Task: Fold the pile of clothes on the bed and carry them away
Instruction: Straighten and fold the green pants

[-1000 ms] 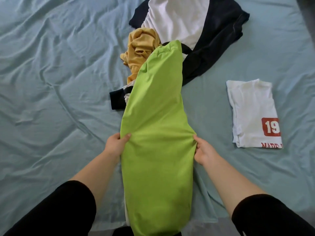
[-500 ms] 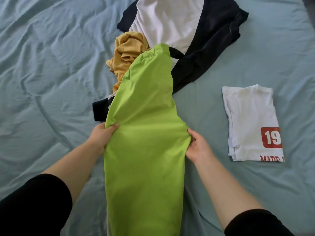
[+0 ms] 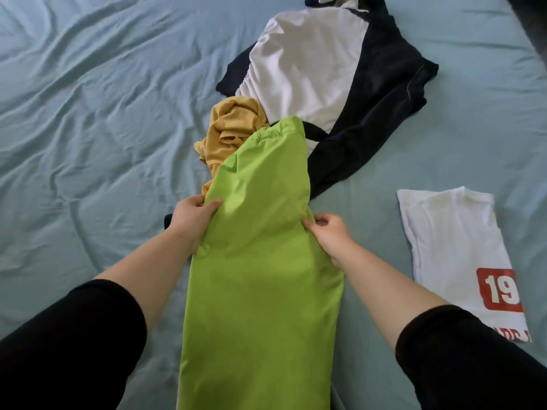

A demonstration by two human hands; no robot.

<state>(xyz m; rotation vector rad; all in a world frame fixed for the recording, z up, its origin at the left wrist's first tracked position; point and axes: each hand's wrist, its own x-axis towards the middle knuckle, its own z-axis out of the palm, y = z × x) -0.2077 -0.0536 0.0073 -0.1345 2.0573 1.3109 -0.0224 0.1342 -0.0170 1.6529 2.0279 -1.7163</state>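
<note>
Left hand [image 3: 192,220] and right hand [image 3: 331,235] are each curled in a pinch on one side edge of the green garment [image 3: 260,276], which is stretched from 6 o'clock towards the unfolded pile [image 3: 310,69] at 12 o'clock. A folded white T-shirt [image 3: 453,247] is laid at 3 o'clock on the bed sheet [image 3: 88,143].

Long garment [image 3: 260,276] dyed plain lime green, crumpled top [image 3: 229,128] in mustard yellow, jersey [image 3: 307,63] panelled white and dark navy, T-shirt [image 3: 450,235] white, printed with red block and white numerals, sheet [image 3: 103,119] pale blue, sleeves [image 3: 68,344] black
</note>
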